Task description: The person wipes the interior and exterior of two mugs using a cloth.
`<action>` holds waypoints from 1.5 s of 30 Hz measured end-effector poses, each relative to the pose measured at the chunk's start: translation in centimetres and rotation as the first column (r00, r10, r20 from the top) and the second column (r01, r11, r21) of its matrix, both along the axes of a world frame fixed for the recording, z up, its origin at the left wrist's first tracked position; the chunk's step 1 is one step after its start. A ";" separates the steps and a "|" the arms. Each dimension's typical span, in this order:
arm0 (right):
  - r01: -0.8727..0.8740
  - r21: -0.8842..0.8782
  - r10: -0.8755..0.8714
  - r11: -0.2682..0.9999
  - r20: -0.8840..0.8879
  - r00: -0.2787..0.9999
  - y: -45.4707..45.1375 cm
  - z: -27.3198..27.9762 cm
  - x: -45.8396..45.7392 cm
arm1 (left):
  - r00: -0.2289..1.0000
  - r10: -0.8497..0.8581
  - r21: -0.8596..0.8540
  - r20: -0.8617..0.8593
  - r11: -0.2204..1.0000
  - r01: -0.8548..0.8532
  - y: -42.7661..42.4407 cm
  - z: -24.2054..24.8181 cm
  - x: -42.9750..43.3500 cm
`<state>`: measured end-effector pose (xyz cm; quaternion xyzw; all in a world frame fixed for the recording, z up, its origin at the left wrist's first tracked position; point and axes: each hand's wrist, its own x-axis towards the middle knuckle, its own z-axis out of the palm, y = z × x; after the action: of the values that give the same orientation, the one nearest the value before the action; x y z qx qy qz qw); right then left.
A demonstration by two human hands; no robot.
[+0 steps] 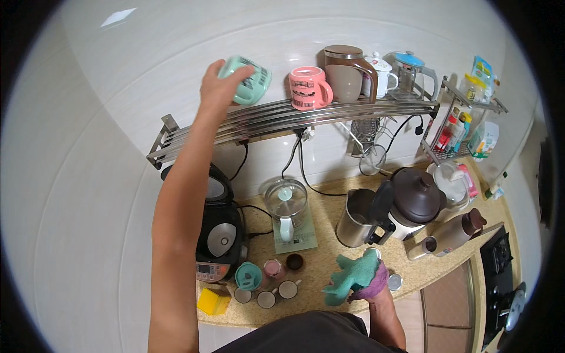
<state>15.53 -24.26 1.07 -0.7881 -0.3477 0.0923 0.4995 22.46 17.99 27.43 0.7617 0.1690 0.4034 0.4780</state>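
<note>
My left hand grips a mint-green mug with dark print. The mug is tilted above the left part of a metal rail shelf. A pink mug stands on the shelf to its right. Low over the counter, my right hand holds a green cloth and a purple cloth. The cloths hide most of its fingers. Just beyond them a small white round thing shows in part, and a small round silvery item lies to the right.
A brown-lidded jug, a white lidded cup and a blue-lidded press share the shelf. Below are a rice cooker with raised lid, a glass kettle, an open steel kettle and several small cups. Power cords hang along the wall.
</note>
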 end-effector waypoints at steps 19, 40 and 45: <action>-0.174 0.339 0.204 0.925 -0.054 0.977 6.8 -0.3 -3.7 | 0.564 -0.165 -0.587 0.809 -0.220 0.779 -19.3 -23.8 -18.3; -0.124 0.274 0.111 0.954 0.060 0.992 6.2 -0.3 -4.3 | 0.810 -0.401 -0.483 0.429 0.656 0.580 -20.9 -24.4 -21.1; -0.117 0.424 0.082 0.898 0.100 0.992 7.8 1.2 -5.9 | 0.785 -0.455 -0.427 0.421 0.664 0.614 -21.0 -24.4 -22.2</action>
<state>9.63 -16.41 2.23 -0.6429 -0.4190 0.0076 0.6411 0.24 -3.04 3.02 0.5447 -0.0263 0.2807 0.7898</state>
